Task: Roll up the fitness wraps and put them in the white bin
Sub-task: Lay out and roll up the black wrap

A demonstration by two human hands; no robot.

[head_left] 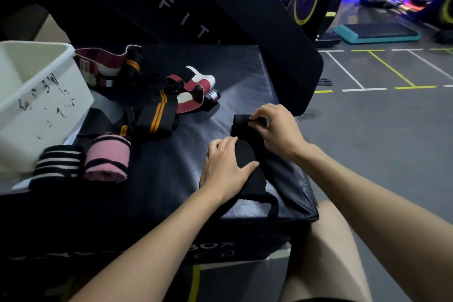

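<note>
Head view — a plain black fabric fitness wrap [247, 154] lies stretched flat near the right front corner of a black padded vinyl plyo box [171, 179], which serves as the desk here; a thin black loop at the wrap's near end hangs over the front edge. Left hand [226, 167] lies palm down on the wrap's middle, fingers [221, 147] straight and pressing, thumb laid across the cloth. Right hand [275, 127] works the far end of the same wrap, its fingers [257, 121] curled and pinching the edge of the fabric. White plastic bin [36, 95] with black handwriting on its side stands at the left edge of the box top; its inside shows no wraps from this angle. Just in front of the bin — a rolled black wrap with white stripes [57, 164] and, touching it on its right, a rolled pink wrap with black edging [107, 157]. Behind these, unrolled: a black wrap with two orange stripes [157, 115], a maroon-and-white wrap [193, 91], and beside the bin's far corner a second maroon-and-white wrap [103, 61]. Grey gym floor with white and yellow lines [380, 76] to the right.
</note>
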